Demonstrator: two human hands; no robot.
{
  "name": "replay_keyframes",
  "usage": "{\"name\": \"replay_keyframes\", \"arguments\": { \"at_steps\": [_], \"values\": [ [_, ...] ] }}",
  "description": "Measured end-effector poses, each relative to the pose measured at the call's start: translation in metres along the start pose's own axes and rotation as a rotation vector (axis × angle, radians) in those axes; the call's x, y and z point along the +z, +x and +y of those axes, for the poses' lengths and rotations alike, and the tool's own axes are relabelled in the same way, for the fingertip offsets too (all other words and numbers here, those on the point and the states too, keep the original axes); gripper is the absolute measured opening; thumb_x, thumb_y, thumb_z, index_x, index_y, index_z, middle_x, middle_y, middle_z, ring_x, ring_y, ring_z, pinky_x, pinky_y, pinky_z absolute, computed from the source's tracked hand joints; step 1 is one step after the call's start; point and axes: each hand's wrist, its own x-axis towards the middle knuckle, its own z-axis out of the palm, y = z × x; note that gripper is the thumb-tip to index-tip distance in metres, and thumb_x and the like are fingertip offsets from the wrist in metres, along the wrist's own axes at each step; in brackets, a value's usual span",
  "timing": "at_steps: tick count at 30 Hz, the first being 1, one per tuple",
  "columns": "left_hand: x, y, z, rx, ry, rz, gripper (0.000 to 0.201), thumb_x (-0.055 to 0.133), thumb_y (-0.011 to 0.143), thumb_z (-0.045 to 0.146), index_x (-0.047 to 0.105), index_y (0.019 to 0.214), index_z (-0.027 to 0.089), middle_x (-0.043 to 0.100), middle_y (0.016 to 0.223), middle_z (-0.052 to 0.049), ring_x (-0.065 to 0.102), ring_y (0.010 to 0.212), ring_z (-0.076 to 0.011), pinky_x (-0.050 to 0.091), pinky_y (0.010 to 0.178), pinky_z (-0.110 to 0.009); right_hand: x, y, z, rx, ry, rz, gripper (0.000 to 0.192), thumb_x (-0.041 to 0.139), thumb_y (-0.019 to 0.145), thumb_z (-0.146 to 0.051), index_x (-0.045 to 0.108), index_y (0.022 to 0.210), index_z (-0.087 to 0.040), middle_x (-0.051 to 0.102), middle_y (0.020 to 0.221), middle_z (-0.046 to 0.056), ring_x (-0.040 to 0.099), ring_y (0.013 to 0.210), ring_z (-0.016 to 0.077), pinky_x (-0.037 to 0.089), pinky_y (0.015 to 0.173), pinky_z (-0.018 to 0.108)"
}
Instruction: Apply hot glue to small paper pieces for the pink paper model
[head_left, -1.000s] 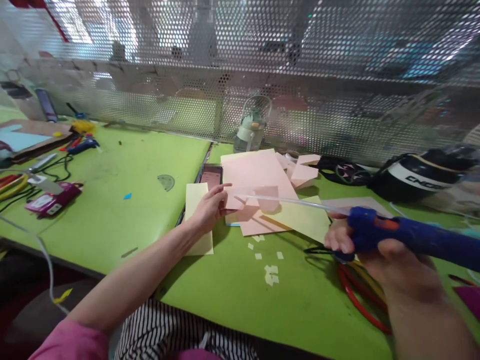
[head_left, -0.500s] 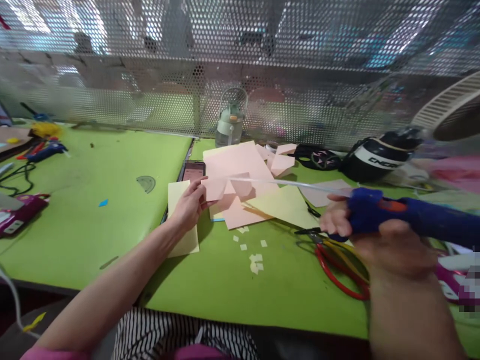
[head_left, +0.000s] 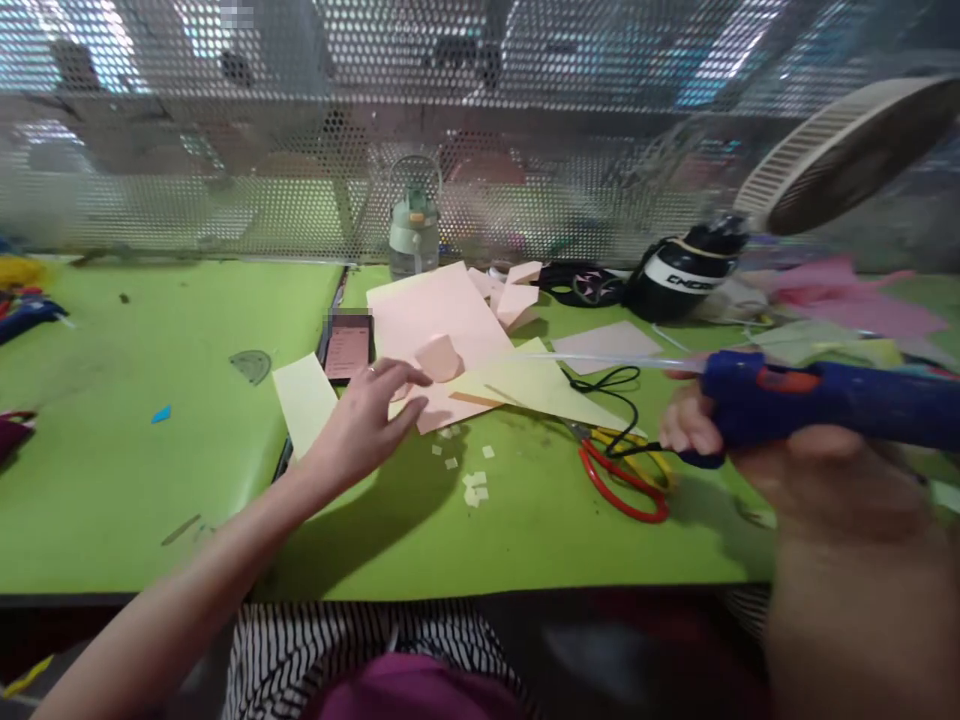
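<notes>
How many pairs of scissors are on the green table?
1. The scissors, red and yellow handled, lie right of the paper pile, in front of the right hand. Others may hide under papers.

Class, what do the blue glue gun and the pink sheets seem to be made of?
Blue glue gun: probably moulded plastic, smooth and slightly glossy, held in the right hand. Pink sheets: seemingly matte paper or thin card, flat with crisp cut edges; the left hand rests on them.

free: bare green table [head_left: 150, 470] left of the phone [head_left: 347, 347] | blocked: paper sheets [head_left: 442, 320] right of phone, scissors [head_left: 622, 470] beyond them | far edge: bottle [head_left: 412, 225], mesh wall [head_left: 225, 200] behind phone
</notes>
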Motion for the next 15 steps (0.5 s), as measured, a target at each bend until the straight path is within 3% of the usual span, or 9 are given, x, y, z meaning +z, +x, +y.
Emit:
{"name": "replay_keyframes", "arguments": {
  "at_steps": [3, 6, 15],
  "values": [
    [0.008, -0.011, 0.01, 0.06, 0.137, -0.237, 0.019, 0.053, 0.091, 0.026, 0.067, 0.103, 0.019, 0.068, 0.11, -0.013, 0.06, 0.103, -0.0298, 0.046, 0.089, -0.043, -0.005, -0.007, 0.004, -0.051, 0.049, -0.049, 0.052, 0.078, 0.061, -0.065, 0.074, 0.096, -0.027, 0.055, 0.058, -0.001, 0.05, 0.058, 0.0183, 0.047, 0.062, 0.036],
    [0.019, -0.016, 0.007, 0.024, 0.289, -0.365, 0.021, 0.048, 0.089, 0.018, 0.069, 0.095, 0.016, 0.069, 0.1, -0.015, 0.062, 0.095, -0.0308, 0.047, 0.083, -0.042, -0.003, -0.01, 0.005, -0.045, 0.08, 0.009, 0.044, 0.079, 0.066, -0.056, 0.073, 0.101, -0.029, 0.055, 0.067, 0.0, 0.051, 0.067, 0.0189, 0.048, 0.072, 0.036],
    [0.041, -0.004, -0.011, -0.062, 0.262, -0.337, 0.017, 0.05, 0.086, 0.017, 0.068, 0.087, 0.019, 0.067, 0.091, -0.012, 0.062, 0.083, -0.0251, 0.046, 0.075, -0.033, 0.006, -0.016, 0.007, -0.01, 0.067, 0.002, 0.038, 0.079, 0.066, -0.055, 0.074, 0.094, -0.03, 0.054, 0.06, 0.0, 0.05, 0.062, 0.0192, 0.046, 0.066, 0.036]
  ]
}}
